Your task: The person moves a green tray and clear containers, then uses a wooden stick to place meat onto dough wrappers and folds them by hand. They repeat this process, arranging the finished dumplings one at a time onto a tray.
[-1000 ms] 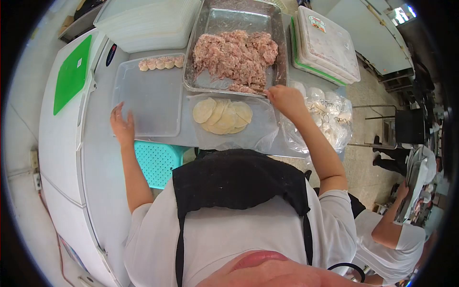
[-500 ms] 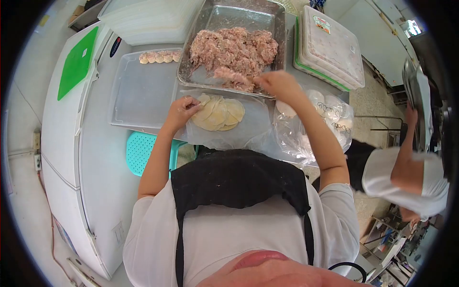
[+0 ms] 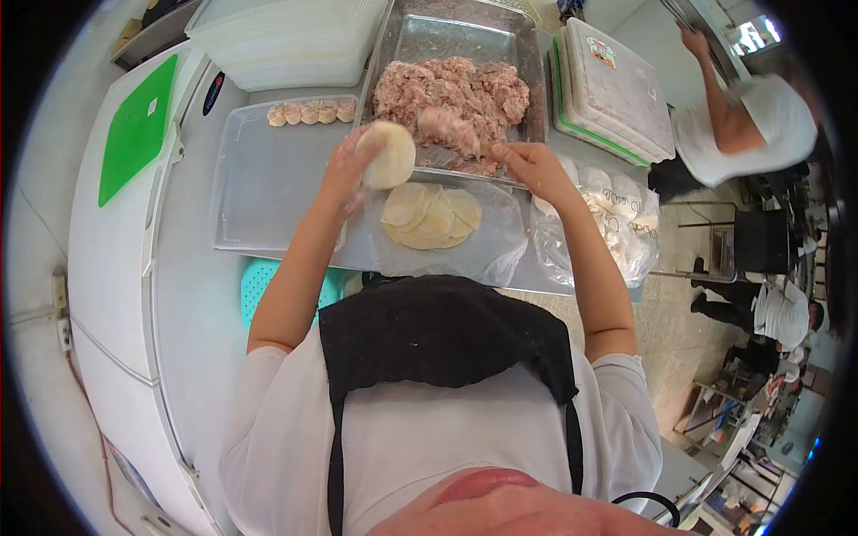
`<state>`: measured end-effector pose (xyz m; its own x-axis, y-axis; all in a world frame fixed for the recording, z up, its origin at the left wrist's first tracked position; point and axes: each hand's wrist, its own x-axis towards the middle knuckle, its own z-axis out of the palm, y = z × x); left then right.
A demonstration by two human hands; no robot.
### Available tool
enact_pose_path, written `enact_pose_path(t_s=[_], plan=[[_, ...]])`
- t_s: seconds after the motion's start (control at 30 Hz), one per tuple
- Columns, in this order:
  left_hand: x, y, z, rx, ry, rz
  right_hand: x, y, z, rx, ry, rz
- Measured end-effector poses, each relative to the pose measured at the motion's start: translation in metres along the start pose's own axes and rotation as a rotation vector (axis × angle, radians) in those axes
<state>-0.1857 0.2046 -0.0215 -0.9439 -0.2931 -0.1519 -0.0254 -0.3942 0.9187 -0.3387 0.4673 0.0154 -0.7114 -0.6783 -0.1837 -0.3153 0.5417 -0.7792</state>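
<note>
A round pale dough wrapper (image 3: 391, 154) is pinched upright in my left hand (image 3: 347, 170), just in front of the meat tray. My right hand (image 3: 534, 167) is closed on a short spreading stick (image 3: 486, 150); a blurred lump of minced meat (image 3: 447, 129) covers its far end. Behind it, a mound of minced meat (image 3: 487, 89) lies in a deep metal tray (image 3: 460, 36). Below my hands, a fanned stack of wrappers (image 3: 432, 217) rests on a plastic bag. Several filled dumplings (image 3: 311, 113) line the far edge of a clear plastic tray (image 3: 277, 192) on the left.
Stacked clear containers (image 3: 281, 45) stand at the back left, lidded boxes (image 3: 617, 89) at the back right. A bag of round white pieces (image 3: 608, 219) lies by my right forearm. A turquoise stool (image 3: 259, 290) is below the table. A co-worker (image 3: 751, 125) stands at right.
My left hand has lifted a wrapper off the stack and moved up toward the meat tray. My right hand stays over the tray's near edge with the meat-loaded stick. The co-worker has moved farther back.
</note>
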Motion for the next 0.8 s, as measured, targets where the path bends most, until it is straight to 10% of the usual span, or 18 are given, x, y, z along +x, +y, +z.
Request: enact_pose_path(t_s=[0.23,0.3,0.43,0.5,0.8], plan=[[0.059,0.008,0.043,-0.608,-0.089,-0.086,0.000,-0.049,0.037,0.365,0.180,-0.033],[0.060,0.017,0.051,-0.723,-0.116,-0.101,0.013,-0.023,0.067,0.087,0.469,-0.420],[0.064,0.025,0.049,-0.909,-0.055,-0.251,-0.022,-0.050,0.050,-0.206,0.430,-0.401],[0.075,0.003,0.037,-0.928,0.021,-0.291,-0.043,-0.066,0.035,-0.615,0.232,-0.060],[0.052,0.036,0.057,-0.837,0.031,-0.212,-0.060,-0.087,0.025,-0.767,0.333,-0.168]])
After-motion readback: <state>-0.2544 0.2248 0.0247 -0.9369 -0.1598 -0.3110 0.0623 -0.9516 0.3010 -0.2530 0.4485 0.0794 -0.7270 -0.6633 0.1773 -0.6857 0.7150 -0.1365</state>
